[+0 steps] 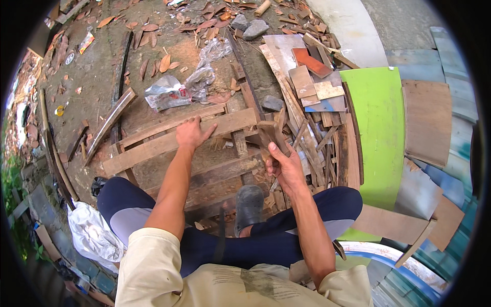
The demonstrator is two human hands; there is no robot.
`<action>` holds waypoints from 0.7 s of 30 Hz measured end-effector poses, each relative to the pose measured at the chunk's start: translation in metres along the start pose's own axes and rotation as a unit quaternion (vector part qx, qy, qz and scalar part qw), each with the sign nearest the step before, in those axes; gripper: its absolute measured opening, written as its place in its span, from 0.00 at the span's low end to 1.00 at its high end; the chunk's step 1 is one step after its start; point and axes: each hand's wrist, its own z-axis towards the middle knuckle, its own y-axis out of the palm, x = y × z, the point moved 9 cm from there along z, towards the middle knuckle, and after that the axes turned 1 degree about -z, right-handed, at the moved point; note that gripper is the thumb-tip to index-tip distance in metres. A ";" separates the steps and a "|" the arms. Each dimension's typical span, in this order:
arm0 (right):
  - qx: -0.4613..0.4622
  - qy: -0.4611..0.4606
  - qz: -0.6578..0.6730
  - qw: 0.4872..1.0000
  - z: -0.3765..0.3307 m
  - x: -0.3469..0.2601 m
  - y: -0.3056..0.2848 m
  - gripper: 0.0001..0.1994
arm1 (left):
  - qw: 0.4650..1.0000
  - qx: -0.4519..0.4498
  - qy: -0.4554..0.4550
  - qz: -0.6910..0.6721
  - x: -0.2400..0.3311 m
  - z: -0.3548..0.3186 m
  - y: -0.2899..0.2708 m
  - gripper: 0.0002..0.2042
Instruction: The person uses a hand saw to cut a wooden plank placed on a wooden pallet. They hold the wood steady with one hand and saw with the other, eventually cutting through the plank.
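My left hand (192, 134) grips a long wooden plank (148, 151), its fingers over the far edge and the thumb stuck out to the right. This plank lies at a slant across a pallet-like wooden frame (215, 173) in front of me. In my right hand (287, 168) is a short dark wooden block (272, 134), pinched between thumb and fingers and tilted up near the plank's right end. My fingers partly hide the block's lower end.
Scrap wood (319, 133) is heaped to the right, beside a bright green panel (376, 138). Past the frame lie a crumpled plastic bag (169, 93), stones (255, 29) and dry leaves. A loose plank (110, 125) rests at left, and my dark shoe (249, 207) is by the frame.
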 end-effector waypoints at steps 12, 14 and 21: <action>0.108 -0.245 -0.495 0.827 0.002 -0.031 -0.004 0.22 | 1.000 -0.013 -0.002 0.001 0.001 0.000 -0.003 0.43; 0.080 -0.138 -0.417 0.895 0.009 -0.024 -0.009 0.22 | 1.000 -0.013 -0.001 0.005 0.002 -0.001 -0.002 0.43; 0.106 -0.188 -0.317 0.924 0.026 -0.022 -0.013 0.19 | 1.000 0.011 0.001 0.009 0.003 -0.002 -0.003 0.41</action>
